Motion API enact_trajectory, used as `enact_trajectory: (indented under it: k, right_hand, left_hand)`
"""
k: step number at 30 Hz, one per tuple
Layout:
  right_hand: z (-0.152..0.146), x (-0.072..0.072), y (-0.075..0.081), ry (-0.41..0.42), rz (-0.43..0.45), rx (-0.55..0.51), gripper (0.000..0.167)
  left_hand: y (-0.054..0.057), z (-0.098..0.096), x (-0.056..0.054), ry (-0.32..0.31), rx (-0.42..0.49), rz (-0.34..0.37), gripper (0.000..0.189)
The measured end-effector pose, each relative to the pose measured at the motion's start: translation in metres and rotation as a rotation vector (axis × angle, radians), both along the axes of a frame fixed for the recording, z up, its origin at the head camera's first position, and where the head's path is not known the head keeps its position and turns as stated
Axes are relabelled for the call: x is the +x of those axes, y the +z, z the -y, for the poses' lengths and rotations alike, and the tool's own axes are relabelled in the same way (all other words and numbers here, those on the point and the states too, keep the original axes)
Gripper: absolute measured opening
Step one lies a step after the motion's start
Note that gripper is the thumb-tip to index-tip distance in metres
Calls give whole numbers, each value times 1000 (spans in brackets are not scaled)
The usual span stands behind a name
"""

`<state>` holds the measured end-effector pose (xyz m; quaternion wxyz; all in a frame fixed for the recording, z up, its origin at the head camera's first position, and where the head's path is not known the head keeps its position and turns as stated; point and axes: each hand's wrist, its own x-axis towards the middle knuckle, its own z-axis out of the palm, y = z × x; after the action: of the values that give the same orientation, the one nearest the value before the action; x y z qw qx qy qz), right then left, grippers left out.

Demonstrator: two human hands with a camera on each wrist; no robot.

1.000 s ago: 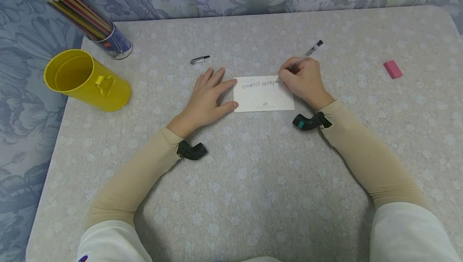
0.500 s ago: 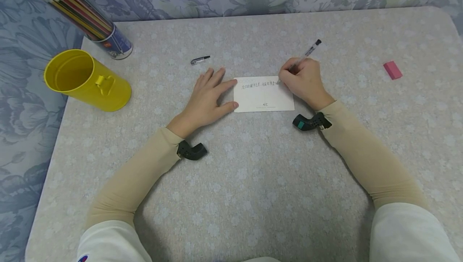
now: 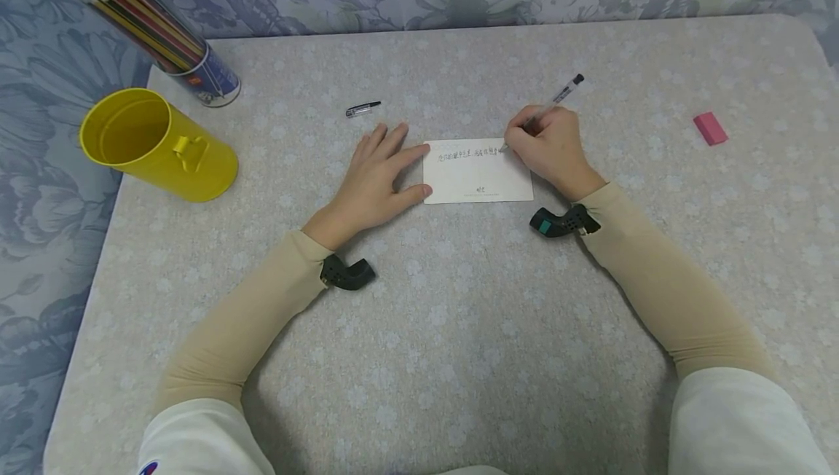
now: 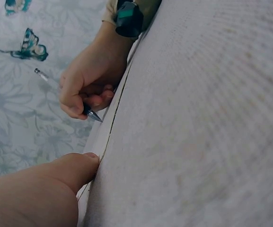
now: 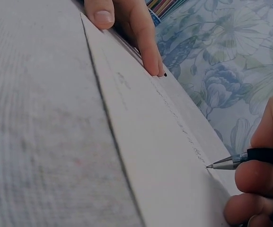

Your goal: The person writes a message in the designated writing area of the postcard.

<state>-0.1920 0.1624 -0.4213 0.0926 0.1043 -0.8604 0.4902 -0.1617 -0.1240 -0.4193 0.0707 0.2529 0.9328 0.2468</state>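
Note:
A white card (image 3: 478,178) lies flat on the table, with a line of handwriting near its top and a small mark at its lower middle. My right hand (image 3: 550,146) pinches a clear pen (image 3: 567,89) with a dark grip. Its metal tip meets the card at the end of the written line, as the right wrist view shows at the pen tip (image 5: 224,163). My left hand (image 3: 376,187) lies spread on the table, its thumb and index fingertip resting on the card's left edge. In the left wrist view the left thumb (image 4: 79,170) presses on the card's corner.
A pen cap (image 3: 363,109) lies beyond the left hand. At the left stand a yellow cup (image 3: 197,169) and a tube of colored pencils (image 3: 219,81) with a blue top. A pink eraser (image 3: 711,129) sits far to the right. A patterned wall borders the table's back and left.
The pen's upper end has wobbled slightly and its tip has moved a little along the written line, where a stroke or so has been added. The left hand stays in place.

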Motion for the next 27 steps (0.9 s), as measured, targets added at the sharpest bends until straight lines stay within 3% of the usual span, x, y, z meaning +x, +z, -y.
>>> enact_trajectory:
  k: [27]
  right_hand:
    - [2,2,4,-44,-3,-21,20]
  left_hand:
    - [0,0,1,1,-4,-16,64]
